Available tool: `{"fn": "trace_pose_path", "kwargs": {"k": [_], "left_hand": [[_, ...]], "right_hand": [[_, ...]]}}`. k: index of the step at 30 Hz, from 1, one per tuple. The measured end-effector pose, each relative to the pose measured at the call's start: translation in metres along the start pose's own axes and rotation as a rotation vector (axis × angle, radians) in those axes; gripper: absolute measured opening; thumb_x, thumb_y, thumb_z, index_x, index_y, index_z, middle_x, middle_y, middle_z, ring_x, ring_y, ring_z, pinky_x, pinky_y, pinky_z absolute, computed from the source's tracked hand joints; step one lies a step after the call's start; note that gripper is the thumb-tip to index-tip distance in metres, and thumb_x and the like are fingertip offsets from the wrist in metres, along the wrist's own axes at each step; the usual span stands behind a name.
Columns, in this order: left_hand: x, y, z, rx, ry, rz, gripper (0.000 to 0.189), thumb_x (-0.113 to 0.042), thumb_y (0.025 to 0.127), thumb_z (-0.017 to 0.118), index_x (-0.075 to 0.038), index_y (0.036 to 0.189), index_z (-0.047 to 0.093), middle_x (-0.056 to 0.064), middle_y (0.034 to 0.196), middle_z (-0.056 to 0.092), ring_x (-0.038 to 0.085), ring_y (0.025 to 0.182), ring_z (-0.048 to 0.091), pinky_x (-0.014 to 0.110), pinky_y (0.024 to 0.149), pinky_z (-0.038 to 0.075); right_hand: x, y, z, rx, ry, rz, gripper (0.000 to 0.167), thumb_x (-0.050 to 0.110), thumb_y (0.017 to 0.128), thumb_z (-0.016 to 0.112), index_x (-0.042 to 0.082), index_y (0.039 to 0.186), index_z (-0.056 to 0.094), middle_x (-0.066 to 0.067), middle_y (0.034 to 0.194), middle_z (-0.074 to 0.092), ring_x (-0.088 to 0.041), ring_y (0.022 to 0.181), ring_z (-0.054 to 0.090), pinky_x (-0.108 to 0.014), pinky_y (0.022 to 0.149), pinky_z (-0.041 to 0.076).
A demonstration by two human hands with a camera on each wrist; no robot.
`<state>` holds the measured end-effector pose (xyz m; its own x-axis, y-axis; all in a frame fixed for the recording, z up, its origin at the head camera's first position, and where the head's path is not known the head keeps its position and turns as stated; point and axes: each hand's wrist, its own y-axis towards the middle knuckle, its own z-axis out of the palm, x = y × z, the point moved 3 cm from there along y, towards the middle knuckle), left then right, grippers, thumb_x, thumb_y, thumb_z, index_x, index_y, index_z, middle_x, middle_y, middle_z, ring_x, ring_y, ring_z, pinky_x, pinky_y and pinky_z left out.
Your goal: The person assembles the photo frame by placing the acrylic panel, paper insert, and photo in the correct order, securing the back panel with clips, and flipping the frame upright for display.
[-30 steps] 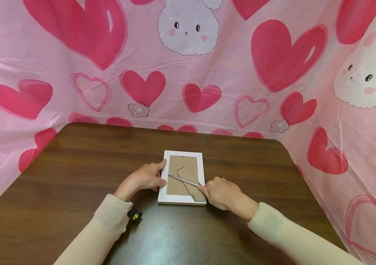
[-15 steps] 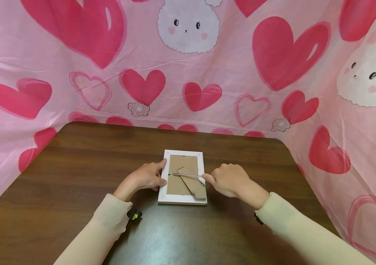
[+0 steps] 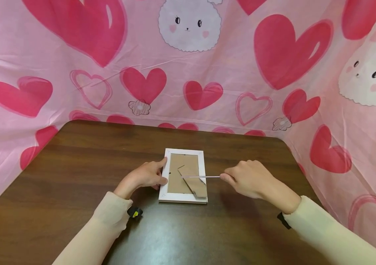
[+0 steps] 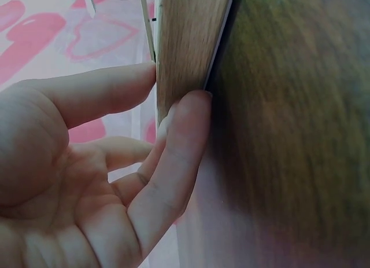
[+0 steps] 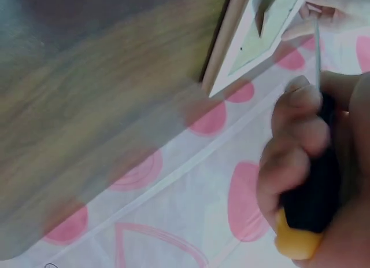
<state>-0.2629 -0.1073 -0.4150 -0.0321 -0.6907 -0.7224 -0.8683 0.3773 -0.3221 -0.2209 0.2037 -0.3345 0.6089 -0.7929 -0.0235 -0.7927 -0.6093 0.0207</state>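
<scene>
- The screwdriver (image 3: 209, 176) could skid and jab the left hand (image 3: 144, 175), since its shaft points that way; hard pushing would cause it.
- The left hand, thumb and fingers bent, pinches the left edge of the picture frame (image 3: 176, 197), which lies backing-up on the tabletop (image 3: 82, 173).
- The right hand (image 3: 251, 179) is wrapped round the screwdriver's handle.

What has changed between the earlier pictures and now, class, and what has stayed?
The right hand moved right, away from the picture frame, drawing back its thin-shafted tool; the tip left the backing's left side. Nothing was let go. The left hand still grips the unmoved frame's left edge.
</scene>
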Motion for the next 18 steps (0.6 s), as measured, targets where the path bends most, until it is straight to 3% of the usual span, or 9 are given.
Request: {"fn": "trace_pose_path", "kwargs": {"k": [6,18], "left_hand": [[0.001,0.000,0.001,0.016,0.002,0.014,0.097,-0.019,0.094,0.083,-0.005,0.168,0.023,0.012,0.090,0.063,0.019,0.070,0.068,0.033,0.076,0.060],[0.002,0.000,0.001,0.020,-0.017,0.015,0.099,-0.014,0.093,0.084,-0.004,0.168,0.021,0.014,0.089,0.063,0.020,0.070,0.069,0.034,0.076,0.062]], "right_hand": [[0.003,-0.012,0.004,-0.090,-0.072,-0.038,0.048,0.044,0.103,0.065,0.028,0.061,0.047,0.016,0.051,0.034,-0.009,0.049,0.044,-0.032,0.048,0.040],[0.010,-0.021,0.018,-0.117,-0.129,-0.060,0.050,0.043,0.101,0.068,0.027,0.059,0.046,0.016,0.049,0.036,-0.011,0.046,0.043,-0.031,0.044,0.036]]}}
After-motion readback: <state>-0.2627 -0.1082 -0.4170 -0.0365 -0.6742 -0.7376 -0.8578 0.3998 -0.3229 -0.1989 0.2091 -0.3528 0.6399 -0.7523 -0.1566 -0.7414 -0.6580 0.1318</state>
